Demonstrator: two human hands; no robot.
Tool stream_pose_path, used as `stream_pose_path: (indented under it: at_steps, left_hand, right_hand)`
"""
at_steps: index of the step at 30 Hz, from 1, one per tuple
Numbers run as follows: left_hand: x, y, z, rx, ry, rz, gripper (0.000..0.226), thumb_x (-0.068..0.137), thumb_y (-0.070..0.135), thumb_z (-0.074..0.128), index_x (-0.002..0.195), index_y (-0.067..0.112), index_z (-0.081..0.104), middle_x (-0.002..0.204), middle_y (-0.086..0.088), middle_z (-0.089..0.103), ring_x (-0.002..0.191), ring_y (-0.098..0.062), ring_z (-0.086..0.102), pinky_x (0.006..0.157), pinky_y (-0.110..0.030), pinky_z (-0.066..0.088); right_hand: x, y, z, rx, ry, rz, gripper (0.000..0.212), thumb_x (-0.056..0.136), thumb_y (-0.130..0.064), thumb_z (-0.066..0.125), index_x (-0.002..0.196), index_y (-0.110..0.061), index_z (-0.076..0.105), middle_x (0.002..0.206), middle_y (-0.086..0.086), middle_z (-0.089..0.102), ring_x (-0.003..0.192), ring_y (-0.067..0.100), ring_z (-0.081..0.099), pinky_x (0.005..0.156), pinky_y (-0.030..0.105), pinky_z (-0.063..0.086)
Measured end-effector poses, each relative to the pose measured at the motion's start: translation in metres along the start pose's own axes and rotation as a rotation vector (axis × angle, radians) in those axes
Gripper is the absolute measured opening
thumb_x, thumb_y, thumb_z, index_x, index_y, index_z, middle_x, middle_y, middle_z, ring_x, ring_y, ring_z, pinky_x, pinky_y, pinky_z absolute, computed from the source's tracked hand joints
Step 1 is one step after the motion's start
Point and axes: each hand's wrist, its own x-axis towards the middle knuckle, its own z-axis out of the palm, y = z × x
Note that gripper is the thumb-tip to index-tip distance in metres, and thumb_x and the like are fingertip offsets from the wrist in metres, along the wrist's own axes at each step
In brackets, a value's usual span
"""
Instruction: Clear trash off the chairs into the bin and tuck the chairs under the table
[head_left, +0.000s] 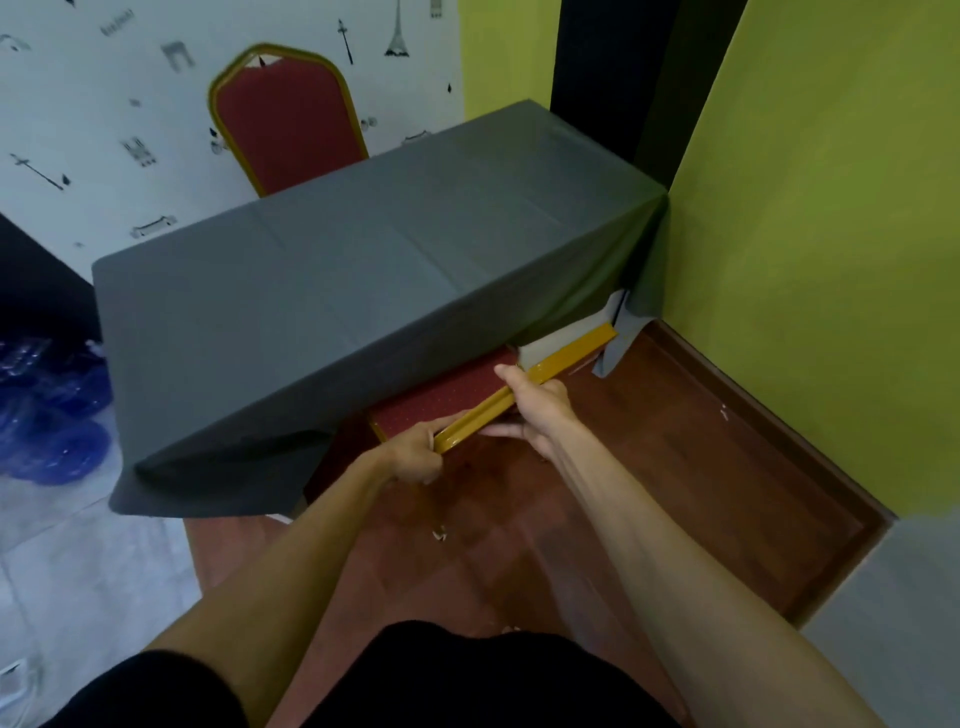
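A red padded chair with a gold frame stands at the near side of the table, its seat mostly under the grey tablecloth. My left hand grips the left end of the chair's gold top rail. My right hand holds the same rail further right, thumb over the top. A second red chair with a gold frame stands at the far side of the table against the wall. No bin is in view.
Blue plastic bags lie on the floor at the left. A green wall closes the right side, with a dark skirting board. Small scraps lie on the red-brown floor near my feet. The tablecloth hangs low at the near corner.
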Motion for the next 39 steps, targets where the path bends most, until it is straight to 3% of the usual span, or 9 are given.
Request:
stream_pose_path:
  at_steps: [5, 9, 12, 16, 20, 28, 32, 35, 39]
  left_hand:
    - [-0.011, 0.003, 0.017, -0.087, 0.232, 0.001, 0.082, 0.08, -0.007, 0.051, 0.142, 0.046, 0.048, 0.085, 0.001, 0.064, 0.067, -0.018, 0.065, 0.054, -0.026, 0.052]
    - [-0.015, -0.005, 0.032, -0.173, 0.384, -0.005, 0.073, 0.08, -0.009, 0.051, 0.138, 0.036, 0.058, 0.086, -0.001, 0.069, 0.073, -0.025, 0.072, 0.061, -0.034, 0.061]
    - [-0.012, -0.006, 0.03, -0.15, 0.37, -0.005, 0.073, 0.08, -0.007, 0.05, 0.139, 0.035, 0.057, 0.092, -0.005, 0.07, 0.078, -0.027, 0.073, 0.066, -0.035, 0.062]
    - [-0.01, -0.007, 0.029, -0.145, 0.353, -0.017, 0.071, 0.084, -0.008, 0.048, 0.14, 0.034, 0.056, 0.088, -0.003, 0.067, 0.069, -0.021, 0.067, 0.056, -0.028, 0.056]
    - [-0.011, -0.006, 0.029, -0.132, 0.341, -0.015, 0.071, 0.084, -0.008, 0.048, 0.141, 0.034, 0.055, 0.087, -0.002, 0.067, 0.067, -0.018, 0.065, 0.052, -0.024, 0.052]
    - [-0.011, -0.008, 0.026, -0.165, 0.305, -0.018, 0.069, 0.085, -0.005, 0.052, 0.139, 0.038, 0.054, 0.101, -0.005, 0.068, 0.068, -0.014, 0.066, 0.048, -0.019, 0.047]
    - [-0.009, -0.009, 0.021, -0.143, 0.289, 0.021, 0.072, 0.084, -0.005, 0.049, 0.141, 0.039, 0.05, 0.109, -0.007, 0.068, 0.076, -0.019, 0.068, 0.053, -0.026, 0.053]
    - [-0.011, -0.016, 0.017, -0.037, 0.251, 0.063, 0.075, 0.083, -0.004, 0.053, 0.146, 0.037, 0.045, 0.116, -0.006, 0.067, 0.096, -0.026, 0.069, 0.074, -0.035, 0.061]
    - [-0.012, -0.017, -0.011, 0.116, 0.057, 0.12, 0.079, 0.085, 0.009, 0.069, 0.154, 0.029, 0.035, 0.141, -0.006, 0.055, 0.123, -0.026, 0.058, 0.097, -0.035, 0.053]
  right_hand:
    - [0.002, 0.005, -0.001, -0.005, -0.052, -0.001, 0.062, 0.085, -0.027, 0.08, 0.132, -0.001, 0.051, 0.128, 0.021, 0.061, 0.107, 0.035, 0.069, 0.064, 0.051, 0.064]
    - [0.004, 0.007, -0.005, -0.048, -0.075, -0.009, 0.055, 0.087, -0.031, 0.079, 0.127, -0.002, 0.055, 0.126, 0.021, 0.063, 0.105, 0.032, 0.071, 0.066, 0.047, 0.064]
    - [0.005, 0.007, -0.007, -0.069, -0.083, -0.013, 0.058, 0.085, -0.036, 0.081, 0.125, -0.003, 0.057, 0.125, 0.02, 0.065, 0.105, 0.032, 0.072, 0.068, 0.048, 0.065]
    - [0.008, 0.011, -0.009, -0.099, -0.083, -0.006, 0.065, 0.079, -0.047, 0.083, 0.124, -0.006, 0.059, 0.123, 0.018, 0.068, 0.104, 0.034, 0.072, 0.07, 0.05, 0.065]
    - [0.007, 0.016, -0.009, -0.088, -0.055, -0.022, 0.09, 0.064, -0.06, 0.085, 0.133, -0.01, 0.055, 0.125, 0.015, 0.067, 0.103, 0.033, 0.073, 0.069, 0.046, 0.065]
    - [0.002, 0.017, -0.006, -0.099, -0.012, -0.048, 0.1, 0.058, -0.069, 0.085, 0.136, -0.014, 0.054, 0.126, 0.011, 0.069, 0.108, 0.026, 0.071, 0.072, 0.045, 0.066]
    - [-0.001, 0.019, -0.001, -0.059, 0.022, -0.054, 0.097, 0.06, -0.069, 0.084, 0.135, -0.015, 0.054, 0.123, 0.012, 0.071, 0.107, 0.026, 0.072, 0.072, 0.045, 0.066]
    - [0.001, 0.025, 0.008, -0.01, 0.091, -0.082, 0.1, 0.059, -0.071, 0.082, 0.14, -0.02, 0.05, 0.125, 0.012, 0.069, 0.107, 0.028, 0.072, 0.069, 0.045, 0.065]
    - [-0.015, 0.027, 0.037, -0.238, 0.446, -0.285, 0.099, 0.089, -0.053, 0.065, 0.162, -0.032, 0.003, 0.139, 0.01, 0.058, 0.117, 0.032, 0.063, 0.095, 0.043, 0.052]
